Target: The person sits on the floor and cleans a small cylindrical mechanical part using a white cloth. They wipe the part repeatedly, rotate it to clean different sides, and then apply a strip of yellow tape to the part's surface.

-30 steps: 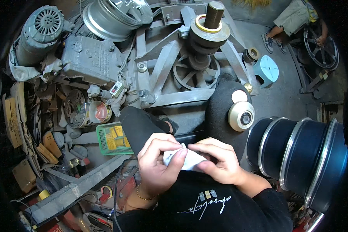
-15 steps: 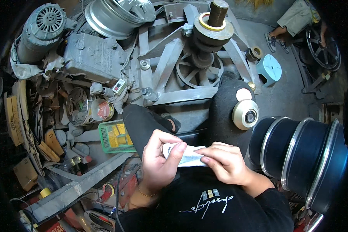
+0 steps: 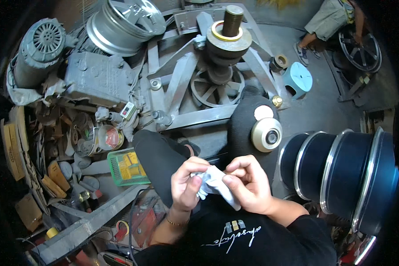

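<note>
In front of my chest, both hands hold a crumpled white glove [image 3: 218,182], thin and soft, with small finger-like ends dangling by the left palm. My left hand [image 3: 187,184] pinches its left side between thumb and fingers. My right hand [image 3: 249,186] is closed on the other side, thumb against the fabric and fingertips curled. Part of the glove is hidden behind the fingers. Beyond the right hand, a cream-coloured cone-shaped metal piece with a dark centre [image 3: 267,134] rests on my right thigh, beside a pale round disc [image 3: 264,113].
A grey steel frame [image 3: 204,116] with a threaded spindle [image 3: 232,21] stands ahead. Dark wheel rims [image 3: 350,170] lie stacked at right. A green basket [image 3: 116,170] with yellow blocks sits left. Near a blue stool [image 3: 299,76], another person [image 3: 330,22] handles a spoked wheel [image 3: 359,51].
The glove has gone from stretched flat between my hands to bunched and hanging down at the right. My right hand has turned upward, and the whole view has shifted slightly.
</note>
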### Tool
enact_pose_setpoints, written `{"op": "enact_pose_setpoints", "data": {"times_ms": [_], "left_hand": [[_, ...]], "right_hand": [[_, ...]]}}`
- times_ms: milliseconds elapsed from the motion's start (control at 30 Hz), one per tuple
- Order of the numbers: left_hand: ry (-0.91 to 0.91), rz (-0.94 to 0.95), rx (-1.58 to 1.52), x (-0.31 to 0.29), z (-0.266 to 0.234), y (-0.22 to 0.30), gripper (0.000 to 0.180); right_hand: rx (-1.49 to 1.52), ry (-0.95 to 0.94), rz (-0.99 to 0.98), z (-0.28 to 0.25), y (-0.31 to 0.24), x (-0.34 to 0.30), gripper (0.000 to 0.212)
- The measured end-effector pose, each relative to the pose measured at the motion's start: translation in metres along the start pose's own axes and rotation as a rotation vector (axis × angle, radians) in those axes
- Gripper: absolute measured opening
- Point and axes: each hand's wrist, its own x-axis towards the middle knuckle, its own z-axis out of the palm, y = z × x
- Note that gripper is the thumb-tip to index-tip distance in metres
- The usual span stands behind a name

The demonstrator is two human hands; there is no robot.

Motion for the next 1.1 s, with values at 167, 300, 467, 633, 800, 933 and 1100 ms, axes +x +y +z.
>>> {"op": "enact_pose_setpoints", "data": {"times_ms": [167, 300, 467, 633, 800, 933, 1100], "left_hand": [[0.145, 0.122, 0.426, -0.006, 0.030, 0.014, 0.022], [0.121, 0.097, 0.574, -0.001, 0.032, 0.023, 0.013], [-0.041, 0.145, 0.829, 0.005, 0.029, 0.041, 0.008], [-0.246, 0.178, 0.875, 0.011, 0.036, 0.056, 0.014], [-0.385, 0.172, 0.896, 0.012, 0.033, 0.057, 0.020], [-0.388, 0.226, 0.761, 0.015, 0.034, 0.048, 0.023], [-0.389, -0.038, 0.202, -0.004, 0.034, 0.029, 0.029]], "right_hand": [[-0.154, 0.069, -0.179, 0.013, 0.005, 0.001, 0.023], [-0.188, 0.055, -0.225, 0.014, 0.006, -0.003, 0.024], [-0.461, -0.031, -0.403, -0.005, -0.019, 0.006, 0.043], [-0.480, -0.136, -0.434, -0.019, -0.035, 0.008, 0.036], [-0.398, -0.136, -0.335, -0.028, -0.049, 0.004, 0.022], [-0.382, -0.128, -0.385, -0.026, -0.051, 0.003, 0.016], [-0.241, -0.068, -0.310, -0.031, -0.050, -0.006, 0.009]]}}
